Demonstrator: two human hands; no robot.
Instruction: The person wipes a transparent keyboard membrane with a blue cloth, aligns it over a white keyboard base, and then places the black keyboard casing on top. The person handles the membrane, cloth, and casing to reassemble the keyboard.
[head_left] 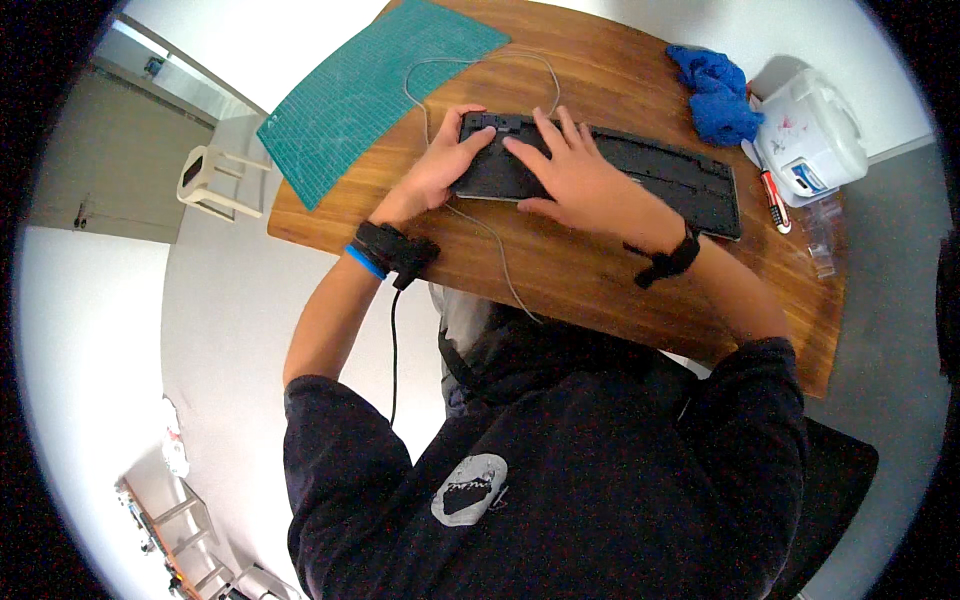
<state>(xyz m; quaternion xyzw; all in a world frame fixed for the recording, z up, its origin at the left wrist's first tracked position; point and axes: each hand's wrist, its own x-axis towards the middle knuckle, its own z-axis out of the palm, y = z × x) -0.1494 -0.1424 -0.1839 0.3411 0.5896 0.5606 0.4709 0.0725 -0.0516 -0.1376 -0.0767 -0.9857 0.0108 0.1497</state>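
Observation:
A long black keyboard (665,168) lies on the wooden table in front of me; no keycaps show, and it looks turned underside up. Its left end is gripped by my left hand (437,168), the thumb on top and the fingers around the edge. Spread across the left-middle part of it is my right hand (580,183), with the fingers apart and lying on the surface. A thin grey cable (497,250) loops behind the keyboard and runs past my left hand over the table's near edge. The area under my right palm is hidden.
A green cutting mat (385,95) covers the table's (600,270) far left. At the right are a crumpled blue cloth (715,98), a white plastic tub (818,135), a red-and-white handled tool (774,200) and a clear plastic bag (820,235). A cream stool (205,182) stands left of the table.

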